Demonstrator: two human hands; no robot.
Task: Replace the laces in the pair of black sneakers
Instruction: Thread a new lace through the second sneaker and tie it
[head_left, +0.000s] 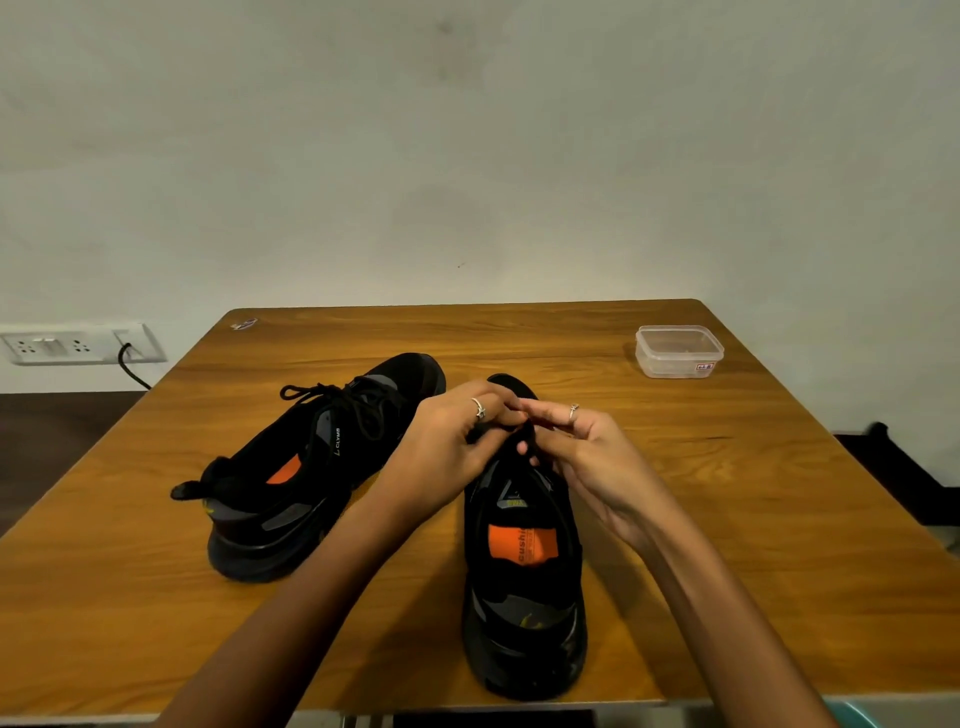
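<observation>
Two black sneakers with orange insoles stand on a wooden table (727, 519). The left sneaker (291, 478) lies angled toward the far right, with a black lace (358, 402) tied in a bow. The right sneaker (524, 571) points away from me, heel near the front edge. Over its lacing area my left hand (457, 441) and my right hand (587, 457) meet, both pinching its black lace (524, 441) between the fingertips. The hands cover most of that lace and the shoe's front.
A small transparent plastic box (678, 351) sits at the table's far right. A wall socket panel (78, 343) with a black cable plugged in is at the left, beyond the table. A small sticker (244, 325) marks the far left corner.
</observation>
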